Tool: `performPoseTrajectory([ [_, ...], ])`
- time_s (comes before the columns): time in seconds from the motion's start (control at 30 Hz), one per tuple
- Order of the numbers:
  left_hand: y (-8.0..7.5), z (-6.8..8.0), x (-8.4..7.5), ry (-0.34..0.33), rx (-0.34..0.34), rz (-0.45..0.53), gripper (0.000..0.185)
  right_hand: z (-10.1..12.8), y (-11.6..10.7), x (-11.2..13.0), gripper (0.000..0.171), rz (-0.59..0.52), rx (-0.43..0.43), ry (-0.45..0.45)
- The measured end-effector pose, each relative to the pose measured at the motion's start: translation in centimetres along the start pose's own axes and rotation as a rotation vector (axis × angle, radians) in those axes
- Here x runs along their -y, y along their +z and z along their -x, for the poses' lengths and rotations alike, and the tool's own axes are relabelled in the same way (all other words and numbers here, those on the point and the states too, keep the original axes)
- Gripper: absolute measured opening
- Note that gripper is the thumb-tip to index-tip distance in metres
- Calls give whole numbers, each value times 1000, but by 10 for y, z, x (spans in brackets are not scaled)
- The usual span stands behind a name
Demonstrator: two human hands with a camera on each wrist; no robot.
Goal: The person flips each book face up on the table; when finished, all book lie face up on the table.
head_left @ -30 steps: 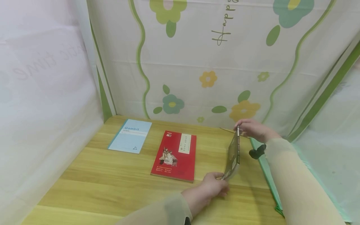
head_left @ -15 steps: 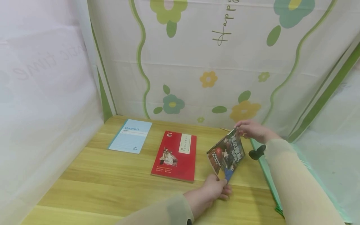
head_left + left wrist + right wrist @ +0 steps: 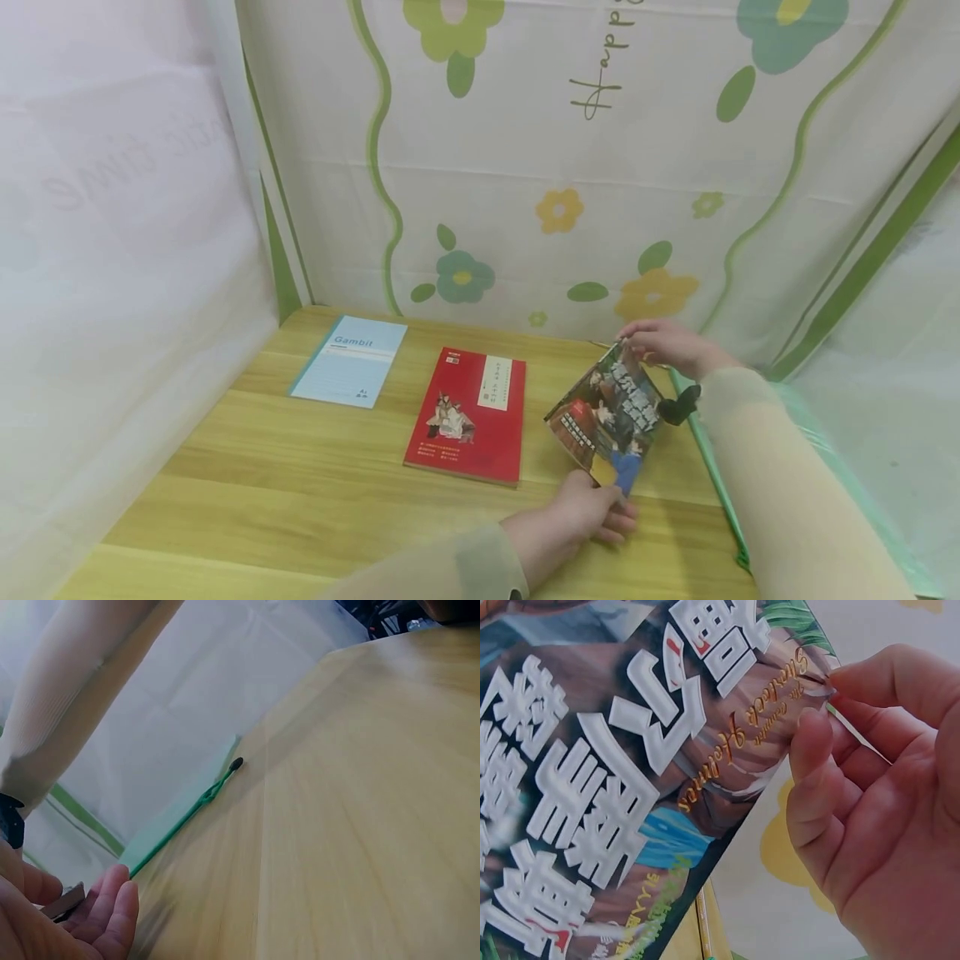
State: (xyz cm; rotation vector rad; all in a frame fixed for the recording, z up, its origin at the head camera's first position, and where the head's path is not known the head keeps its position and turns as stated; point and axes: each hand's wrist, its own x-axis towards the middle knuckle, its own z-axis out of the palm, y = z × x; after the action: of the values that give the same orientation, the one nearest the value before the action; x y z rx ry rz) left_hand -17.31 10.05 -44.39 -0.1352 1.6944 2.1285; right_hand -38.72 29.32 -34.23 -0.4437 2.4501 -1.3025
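Observation:
A thin illustrated book, with large white characters and "Sherlock Holmes" lettering on its cover, is held tilted above the right part of the table. My right hand pinches its far top corner between thumb and fingertips, as the right wrist view shows up close. At the near bottom corner, my left hand grips the book between thumb and fingers; only a small corner shows in the left wrist view. A red book lies flat left of the hands. Farther left lies a light blue "Gambit" notebook.
A mint-green strip runs along the table's right side, with a green cord and black tip near it. Behind the held book lies a thin yellowish stick. Flower-printed cloth hangs at the back; pale cloth borders both sides.
The held book has turned from nearly edge-on to showing its front cover toward me, and tilts flatter now. My left hand has shifted slightly right and down; my right hand stays at the far corner.

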Motion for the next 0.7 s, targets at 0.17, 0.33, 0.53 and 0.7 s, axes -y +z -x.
performPoseTrajectory([
  [0.17,6,0,3,-11,8,1,14,-4,2,2,29,29,-1,12],
  [0.33,13,-1,6,-27,39,12,15,-7,5,5,29,43,29,0],
  [0.53,17,-1,10,-71,82,65,20,-9,11,9,27,55,67,-17],
  [0.7,18,-2,15,-99,122,156,19,-11,15,9,26,66,92,-15],
])
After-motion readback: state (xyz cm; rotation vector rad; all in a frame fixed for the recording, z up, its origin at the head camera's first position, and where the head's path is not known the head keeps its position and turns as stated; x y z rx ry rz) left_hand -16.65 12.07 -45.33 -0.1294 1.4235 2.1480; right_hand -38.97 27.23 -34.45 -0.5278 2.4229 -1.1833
